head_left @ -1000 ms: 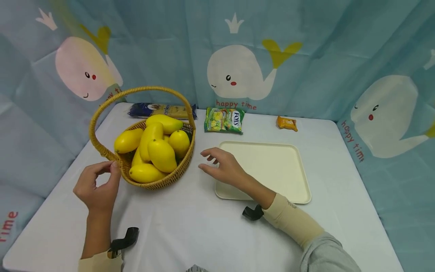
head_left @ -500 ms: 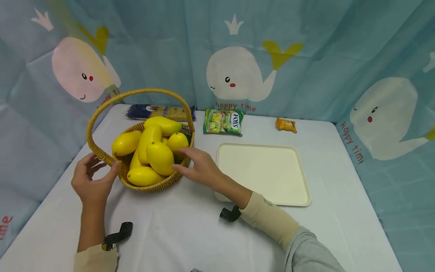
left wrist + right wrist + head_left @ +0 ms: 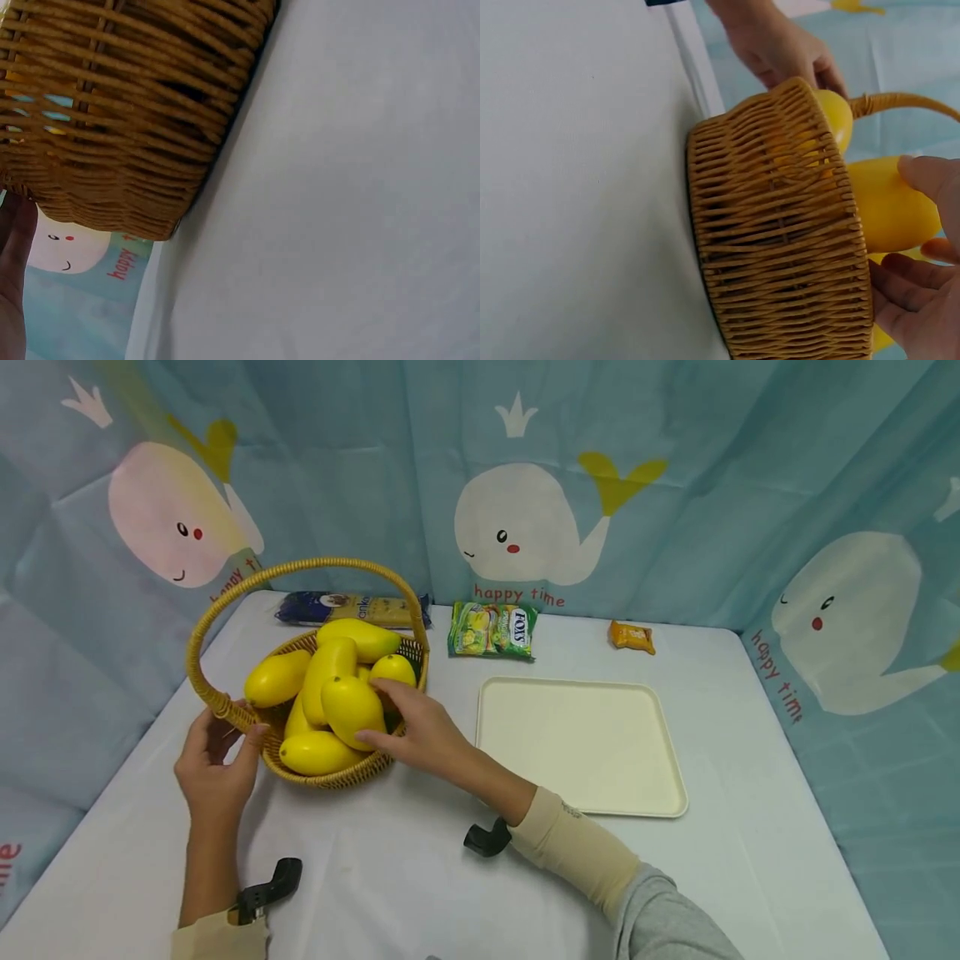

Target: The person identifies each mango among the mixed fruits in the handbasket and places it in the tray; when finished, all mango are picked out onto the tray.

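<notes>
A wicker basket (image 3: 330, 779) stands on the table at left, heaped with several yellow mangoes. My left hand (image 3: 217, 768) grips its left rim at the foot of the handle, thumb in front and fingers behind. On the right side, my right hand (image 3: 423, 731) holds one mango (image 3: 351, 706) near the top of the heap. The right wrist view shows the thumb on that mango (image 3: 892, 202) and curled fingers at its lower side, by the basket's rim. In the left wrist view the basket's woven wall (image 3: 127, 112) fills the upper left, with part of the left hand (image 3: 13, 277) below.
A cream rectangular tray (image 3: 577, 743) lies right of the basket. Along the back are a blue-and-yellow packet (image 3: 352, 608), a green FOX'S candy bag (image 3: 492, 630) and a small orange packet (image 3: 632, 637). A whale-printed curtain (image 3: 360, 468) hangs behind the white table (image 3: 390, 877).
My right hand has moved left from above the tray to the basket and taken hold of a mango. The left hand's fingers have gone around the basket's rim.
</notes>
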Demonstrator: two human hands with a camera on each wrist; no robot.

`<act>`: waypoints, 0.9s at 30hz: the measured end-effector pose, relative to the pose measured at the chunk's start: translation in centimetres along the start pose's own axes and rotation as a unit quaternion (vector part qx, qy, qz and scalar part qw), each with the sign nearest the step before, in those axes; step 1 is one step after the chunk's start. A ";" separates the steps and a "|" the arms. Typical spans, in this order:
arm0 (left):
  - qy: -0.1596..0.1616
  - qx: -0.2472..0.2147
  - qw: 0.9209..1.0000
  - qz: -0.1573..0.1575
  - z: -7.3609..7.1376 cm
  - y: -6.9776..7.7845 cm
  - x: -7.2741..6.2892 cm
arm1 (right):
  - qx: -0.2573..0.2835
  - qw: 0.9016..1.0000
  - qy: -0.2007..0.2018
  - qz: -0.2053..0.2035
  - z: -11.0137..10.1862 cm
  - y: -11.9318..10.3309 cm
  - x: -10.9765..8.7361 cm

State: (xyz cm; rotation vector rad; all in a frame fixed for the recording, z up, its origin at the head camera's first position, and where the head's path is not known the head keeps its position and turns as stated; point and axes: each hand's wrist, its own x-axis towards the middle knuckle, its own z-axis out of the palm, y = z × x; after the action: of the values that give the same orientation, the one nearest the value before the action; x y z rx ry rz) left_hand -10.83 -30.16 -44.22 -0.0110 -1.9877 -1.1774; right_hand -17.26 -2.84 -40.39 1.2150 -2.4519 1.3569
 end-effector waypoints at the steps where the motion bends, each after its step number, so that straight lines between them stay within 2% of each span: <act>1: 0.001 0.002 1.000 -0.008 0.0 -0.3 -0.2 | -0.001 1.000 -0.002 0.004 0.1 -0.1 0.0; 4: 0.001 0.006 1.000 -0.021 0.1 -0.8 -0.5 | 0.005 1.000 -0.004 0.014 0.2 -0.1 0.0; 7: 0.000 0.005 1.000 -0.023 0.2 -0.7 -0.6 | 0.011 1.000 0.003 0.013 0.4 -0.1 0.0; 10: 0.002 0.008 1.000 -0.030 0.3 0.4 -0.4 | 0.021 1.000 0.012 0.008 0.5 -0.1 0.0; 14: 0.008 0.020 0.999 -0.046 0.5 0.7 -0.3 | 0.038 0.999 0.020 0.005 0.7 -0.1 0.1; 18: 0.009 0.025 0.998 -0.060 0.6 -0.3 -0.3 | 0.049 0.999 0.024 0.002 0.6 0.0 0.1; 27: 0.010 0.023 0.998 -0.061 0.6 -0.3 -0.4 | 0.090 0.996 0.025 0.002 0.4 -0.3 0.0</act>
State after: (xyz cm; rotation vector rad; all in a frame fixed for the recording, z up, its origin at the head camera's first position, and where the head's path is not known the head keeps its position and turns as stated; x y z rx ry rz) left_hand -11.07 -29.82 -44.83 0.1479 -2.0203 -1.2037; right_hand -16.97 -3.20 -40.43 1.1968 -2.3423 1.6178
